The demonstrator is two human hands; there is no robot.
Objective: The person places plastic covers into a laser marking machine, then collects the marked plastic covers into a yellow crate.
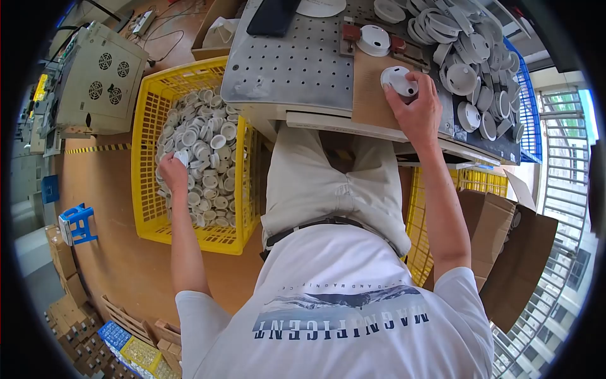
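Note:
My left hand [172, 172] is over the yellow basket [144, 114], its fingers closed on a white plastic piece [182, 156]. Under it, the basket holds many white round plastic caps [205, 148]. At the front of the metal bench, my right hand [419, 112] grips a white round cap [399, 79] with small dark holes in its top, between thumb and fingers. This cap is just above a brown cardboard sheet [372, 104]. Farther back, a similar white cap [374, 40] sits in a fixture between two red blocks [398, 44].
A heap of white caps [464, 79] covers the bench's right side, beside a blue basket [529, 107]. A black phone [273, 16] lies on the perforated metal top [284, 76]. Cardboard boxes [486, 234] are at right; a blue stool [78, 224] stands left.

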